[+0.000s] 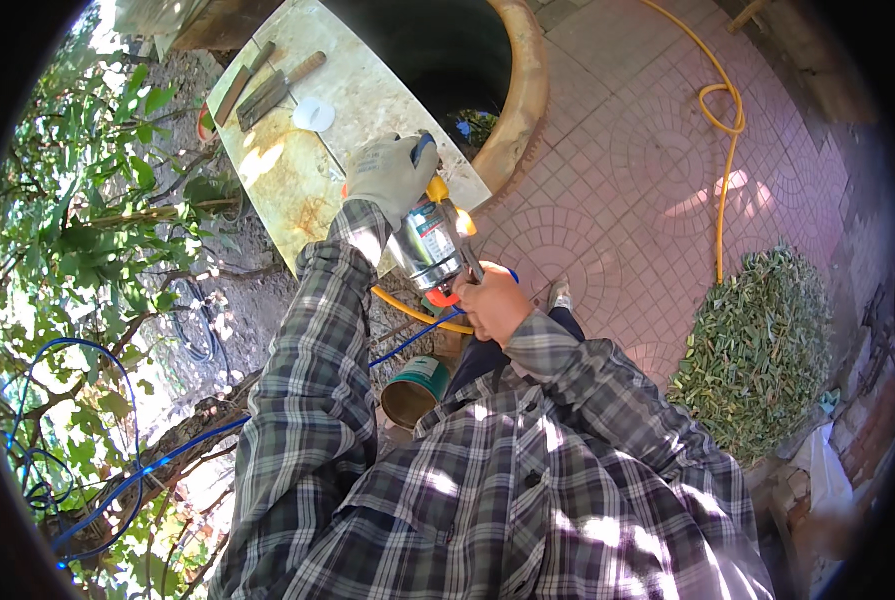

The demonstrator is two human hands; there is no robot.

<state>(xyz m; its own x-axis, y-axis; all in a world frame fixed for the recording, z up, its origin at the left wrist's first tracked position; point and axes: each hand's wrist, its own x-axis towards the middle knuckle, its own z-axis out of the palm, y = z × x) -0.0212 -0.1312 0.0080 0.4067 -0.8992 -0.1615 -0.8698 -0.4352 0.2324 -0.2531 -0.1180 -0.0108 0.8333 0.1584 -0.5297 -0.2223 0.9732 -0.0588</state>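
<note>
In front of me is a silver cylinder (431, 247) with a printed label, a yellow part near its top and an orange-red lower end; its exact kind is unclear. My left hand (388, 172), in a pale work glove, is closed over the upper end, above the board's near corner. At the lower end, my bare right hand (495, 303) has its fingers wrapped round a thin grey metal piece (472, 262) against the cylinder's side. Palm and fingertips of this hand are partly hidden. A blue cord (408, 343) runs left from beside the cylinder's lower end.
On the stained board (368, 85) lie wooden-handled blades (265, 100) and a white disc (314, 114). A deep round vat (528, 90) stands behind it. An open green can (416, 391) is near my legs. Chopped leaves (758, 350) and a yellow hose (725, 180) lie on paving at right.
</note>
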